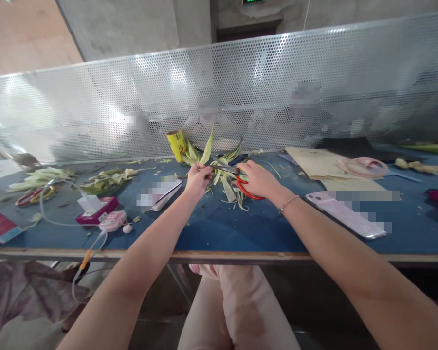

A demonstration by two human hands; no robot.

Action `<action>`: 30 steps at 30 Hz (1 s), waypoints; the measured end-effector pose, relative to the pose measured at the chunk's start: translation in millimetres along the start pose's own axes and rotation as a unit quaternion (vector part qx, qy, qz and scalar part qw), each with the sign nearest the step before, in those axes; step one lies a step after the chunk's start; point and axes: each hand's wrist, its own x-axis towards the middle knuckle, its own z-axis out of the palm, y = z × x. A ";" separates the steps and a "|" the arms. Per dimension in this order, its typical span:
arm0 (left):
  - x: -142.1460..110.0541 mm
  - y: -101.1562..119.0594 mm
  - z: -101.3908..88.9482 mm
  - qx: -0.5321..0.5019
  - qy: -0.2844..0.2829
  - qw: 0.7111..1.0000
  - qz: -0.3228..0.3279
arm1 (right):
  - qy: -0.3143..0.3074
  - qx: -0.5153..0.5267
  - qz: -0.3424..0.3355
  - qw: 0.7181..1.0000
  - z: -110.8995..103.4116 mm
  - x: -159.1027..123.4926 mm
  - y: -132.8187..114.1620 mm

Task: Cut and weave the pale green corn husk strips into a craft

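My right hand [256, 178] is closed around the red-handled scissors [253, 196], whose dark blades point left toward my other hand. My left hand [199, 180] pinches a pale green corn husk leaf [207, 147] that stands up above the fingers. The blades pass close to the left fingertips; whether they touch the leaf I cannot tell. Behind both hands lie more husk leaves [231, 154], and cut husk strips [229, 189] are scattered beneath them on the blue tabletop [219, 228].
A yellow can [176, 146] tilts near the perforated metal screen [138, 107]. Left are a phone [164, 192], a charger with cables [112, 221], another pair of scissors [34, 196] and husk piles [109, 181]. Right are a phone [346, 214], brown paper [312, 163] and a tape roll [363, 166].
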 end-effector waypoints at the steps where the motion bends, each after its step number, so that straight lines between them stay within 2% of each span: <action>1: -0.1 0.2 -0.1 -0.008 -0.002 1.000 -0.011 | 0.000 0.004 -0.001 1.000 0.5 0.3 -0.1; 8: 0.2 2.5 0.2 -0.064 -0.004 0.994 -0.087 | 0.006 0.008 0.002 1.000 1.0 0.0 -3.7; 17: -3.1 11.3 1.7 -0.097 -0.014 0.978 -0.184 | 0.021 -0.044 0.015 0.999 -3.3 -0.9 -0.4; 24: -2.3 12.6 0.1 -0.132 -0.021 0.970 -0.204 | 0.026 -0.034 -0.005 0.999 0.9 0.3 4.9; 30: -3.4 11.6 1.7 -0.160 -0.026 0.968 -0.189 | 0.038 -0.037 -0.016 0.998 -1.1 0.4 3.2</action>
